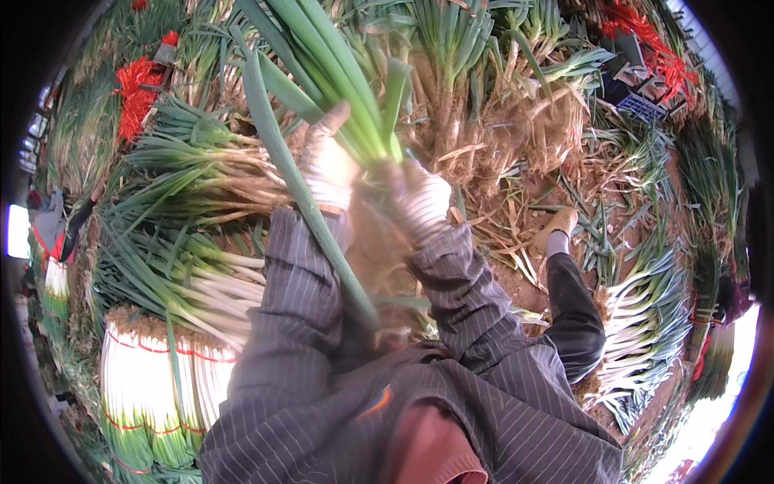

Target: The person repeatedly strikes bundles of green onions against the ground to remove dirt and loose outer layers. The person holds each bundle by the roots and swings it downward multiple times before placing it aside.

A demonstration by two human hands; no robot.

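Note:
Before my chest I hold a large Welsh onion, its green leaves (338,66) fanning toward the top of the view. My left hand (329,160), in a striped knit glove, clasps the leaves with the thumb across them. Just below, where the leaves join the stalk, my gloved right hand (420,196) is closed on the onion. The lower stalk is blurred and partly hidden by my hands. One long leaf (296,187) bends down across my left forearm.
Unpeeled onions with soil-covered roots (447,115) stand ahead. To the left lie loose peeled onions (211,284), red-tied bundles (145,387) and red ties (136,91). Peeled onions (641,327) lie right, beyond my bent leg (574,308). Leaf scraps (514,242) litter the soil. A person (54,224) is far left.

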